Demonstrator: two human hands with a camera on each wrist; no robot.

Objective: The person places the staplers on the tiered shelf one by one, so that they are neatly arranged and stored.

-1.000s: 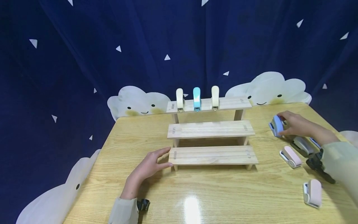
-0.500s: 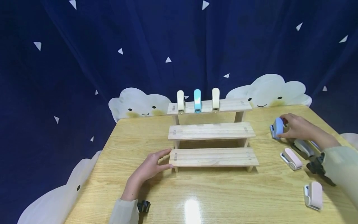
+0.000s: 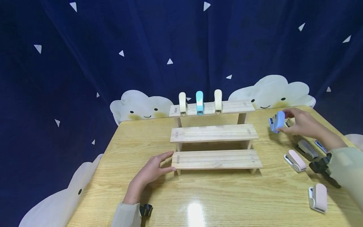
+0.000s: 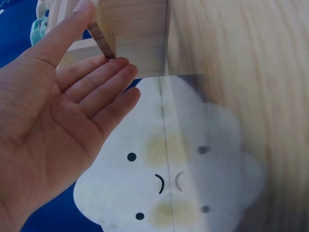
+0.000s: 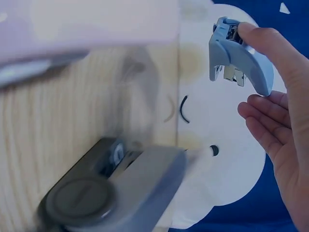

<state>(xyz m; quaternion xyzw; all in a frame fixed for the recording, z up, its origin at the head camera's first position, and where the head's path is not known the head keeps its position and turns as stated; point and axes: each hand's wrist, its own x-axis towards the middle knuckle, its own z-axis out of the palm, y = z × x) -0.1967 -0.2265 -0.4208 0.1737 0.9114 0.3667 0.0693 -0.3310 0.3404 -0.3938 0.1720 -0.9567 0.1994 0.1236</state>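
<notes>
My right hand (image 3: 299, 123) pinches a blue stapler (image 3: 277, 122) between thumb and fingertips, close over the table at the right. In the right wrist view the blue stapler (image 5: 241, 55) hangs tilted, its metal underside showing. Partly behind the hand lies a cream stapler (image 3: 288, 123). My left hand (image 3: 153, 167) rests at the left end of the bottom step of a three-tier wooden rack (image 3: 216, 160), thumb and fingers spread at its corners. On the top step stand a cream stapler (image 3: 182, 102), a light-blue stapler (image 3: 199, 101) and another cream stapler (image 3: 218, 100).
On the right of the wooden table (image 3: 221, 198) lie a grey stapler (image 3: 307, 149), a pink stapler (image 3: 296, 160), another pink stapler (image 3: 319, 197) nearer the front and a partly hidden blue stapler (image 3: 320, 146). A dark blue curtain (image 3: 141, 37) hangs behind.
My right hand has raised the blue stapler off the table and moved it slightly left and away; the cream stapler behind it now shows. My left hand has stayed at the rack.
</notes>
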